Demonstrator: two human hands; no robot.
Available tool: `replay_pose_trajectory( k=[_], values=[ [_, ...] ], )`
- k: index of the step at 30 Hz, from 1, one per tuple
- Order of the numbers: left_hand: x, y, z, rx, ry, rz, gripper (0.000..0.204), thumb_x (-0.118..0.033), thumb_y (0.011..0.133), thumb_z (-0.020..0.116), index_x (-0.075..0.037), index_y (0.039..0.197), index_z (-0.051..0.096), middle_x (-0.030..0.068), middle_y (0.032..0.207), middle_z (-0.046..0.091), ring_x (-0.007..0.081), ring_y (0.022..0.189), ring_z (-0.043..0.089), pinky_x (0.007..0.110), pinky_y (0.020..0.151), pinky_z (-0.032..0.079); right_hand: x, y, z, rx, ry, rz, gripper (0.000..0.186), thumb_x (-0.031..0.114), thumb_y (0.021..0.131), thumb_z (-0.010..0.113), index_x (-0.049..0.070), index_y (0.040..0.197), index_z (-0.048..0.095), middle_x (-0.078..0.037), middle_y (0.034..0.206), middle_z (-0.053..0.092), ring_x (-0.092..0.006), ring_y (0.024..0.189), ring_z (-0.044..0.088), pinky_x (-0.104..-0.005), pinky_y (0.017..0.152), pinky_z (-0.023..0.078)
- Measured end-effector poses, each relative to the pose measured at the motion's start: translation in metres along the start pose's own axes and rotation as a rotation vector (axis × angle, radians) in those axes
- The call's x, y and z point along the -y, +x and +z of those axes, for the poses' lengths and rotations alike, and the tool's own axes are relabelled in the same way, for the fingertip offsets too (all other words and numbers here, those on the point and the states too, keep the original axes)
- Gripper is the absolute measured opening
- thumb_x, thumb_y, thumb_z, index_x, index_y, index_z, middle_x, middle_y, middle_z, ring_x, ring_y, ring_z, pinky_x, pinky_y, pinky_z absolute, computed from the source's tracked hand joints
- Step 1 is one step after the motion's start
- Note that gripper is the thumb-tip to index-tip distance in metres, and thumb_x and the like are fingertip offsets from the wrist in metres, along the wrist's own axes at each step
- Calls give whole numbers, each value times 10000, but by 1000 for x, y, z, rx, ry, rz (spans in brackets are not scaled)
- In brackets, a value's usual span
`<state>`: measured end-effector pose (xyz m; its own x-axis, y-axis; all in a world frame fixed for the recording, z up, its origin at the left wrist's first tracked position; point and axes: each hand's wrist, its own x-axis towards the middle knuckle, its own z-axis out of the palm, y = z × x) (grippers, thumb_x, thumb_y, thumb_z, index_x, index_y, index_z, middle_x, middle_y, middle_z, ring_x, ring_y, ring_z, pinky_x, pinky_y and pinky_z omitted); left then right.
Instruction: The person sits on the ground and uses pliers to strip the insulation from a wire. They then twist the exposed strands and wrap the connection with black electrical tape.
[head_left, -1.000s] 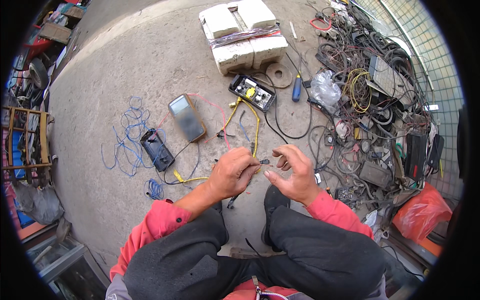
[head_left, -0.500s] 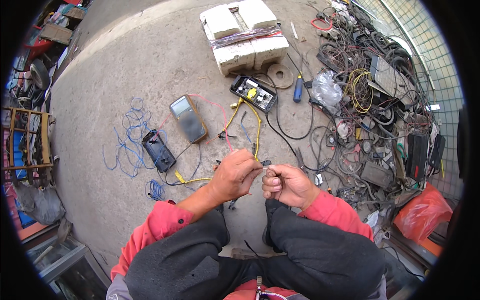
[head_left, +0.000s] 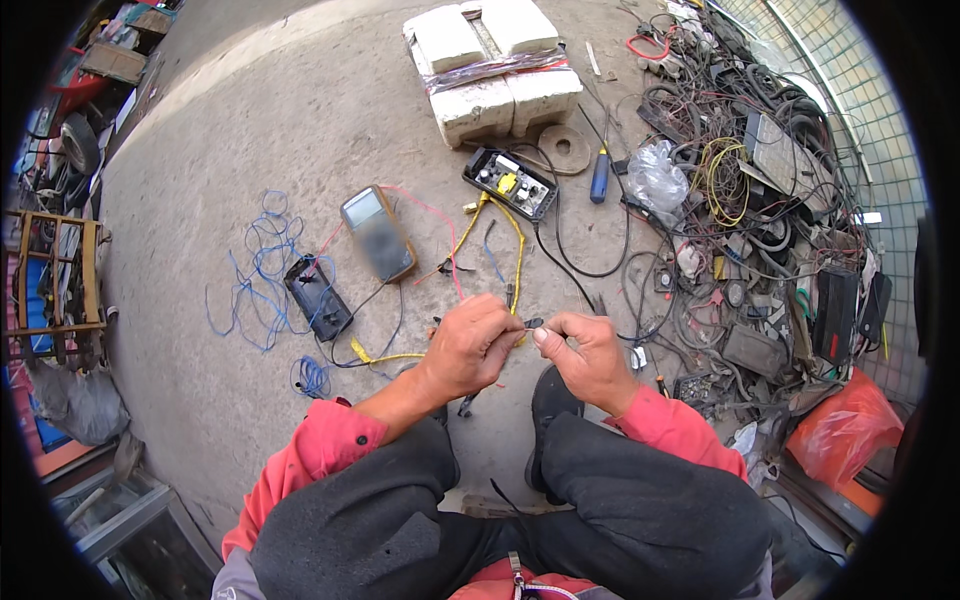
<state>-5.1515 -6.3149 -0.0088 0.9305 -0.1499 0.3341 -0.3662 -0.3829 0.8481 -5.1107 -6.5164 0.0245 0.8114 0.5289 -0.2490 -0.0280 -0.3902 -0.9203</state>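
My left hand [head_left: 468, 346] and my right hand [head_left: 588, 358] meet above the ground between my knees, fingertips almost touching. Both are closed in a pinch on a short thin wire [head_left: 529, 330], mostly hidden by the fingers. A pink wire [head_left: 432, 208] runs from the multimeter [head_left: 378, 236] down behind my left hand. Beyond the hands lies an open black case with a circuit board [head_left: 509, 184] inside. A yellow-wrapped cable [head_left: 520, 258] leads from it toward me. Left of the multimeter rests a black case half [head_left: 318, 300], beside tangled blue wire [head_left: 268, 262].
A taped white foam block [head_left: 492, 75] stands at the far middle, with a round disc [head_left: 565, 150] and a blue-handled screwdriver [head_left: 600, 178] near it. Heaped cables and scrap [head_left: 740, 210] line the right side, with a red plastic bag [head_left: 845, 428] at their near end.
My right hand's fingers have shifted, the thumb now stretched toward the left fingertips with the wire between. My left hand has barely moved. My right shoe shows more.
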Motion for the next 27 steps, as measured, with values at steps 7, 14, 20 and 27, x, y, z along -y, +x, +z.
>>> replay_pose_trajectory(
  k=[7, 14, 20, 27],
  values=[
    [-1, -1, -1, -7, 69, 63, 179, 21, 740, 735, -31, 864, 617, 103, 756, 549, 306, 713, 559, 404, 626, 430, -20, -1, -5, 140, 805, 471, 213, 205, 967, 621, 29, 848, 635, -37, 754, 609, -130, 661, 559, -301, 624, 475],
    [0, -1, -2, -38, 58, -10, 153, 40, 753, 738, -13, 844, 628, 110, 759, 581, 297, 683, 564, 381, 611, 442, 5, 5, -4, -274, -307, -407, 156, 71, 802, 742, 26, 926, 660, -98, 796, 638, -224, 701, 618, -339, 607, 498],
    [0, -1, -2, -23, 78, 11, 154, 35, 747, 740, -16, 844, 632, 111, 754, 577, 296, 680, 561, 382, 609, 441, -3, 11, -6, -167, -418, -531, 121, 65, 804, 745, 25, 897, 678, -101, 768, 643, -259, 689, 623, -345, 616, 496],
    [1, -2, -4, 21, 126, 75, 173, 35, 727, 747, -26, 842, 632, 95, 755, 575, 285, 686, 558, 377, 606, 425, -12, 3, 0, 142, 618, 365, 209, 169, 974, 598, 34, 818, 628, 6, 676, 547, -128, 589, 511, -296, 585, 441]
  ],
)
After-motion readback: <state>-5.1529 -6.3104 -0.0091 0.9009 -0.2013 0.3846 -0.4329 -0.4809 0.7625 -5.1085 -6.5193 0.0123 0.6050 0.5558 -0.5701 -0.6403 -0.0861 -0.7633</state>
